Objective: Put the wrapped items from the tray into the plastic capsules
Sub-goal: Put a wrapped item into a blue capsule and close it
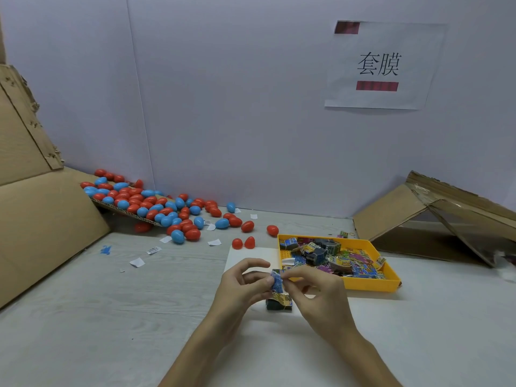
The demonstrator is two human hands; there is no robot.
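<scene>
A wrapped item (279, 290) in blue and yellow printed foil, with a dark block at its lower end, hangs between my two hands above the table. My left hand (245, 286) pinches its upper left edge and my right hand (315, 291) pinches its top from the right. The yellow tray (368, 284) just behind my right hand holds several more wrapped items (329, 256). An opened red capsule (243, 243) lies in two joined halves behind my hands. Many shut red and blue capsules (156, 203) are heaped at the back left.
A white sheet (251, 258) lies under the tray's left side. Cardboard panels (42, 213) stand at the left and a folded cardboard piece (435, 219) lies at the right. Small paper scraps (137, 262) litter the table. A printed sign (382, 65) hangs on the back wall.
</scene>
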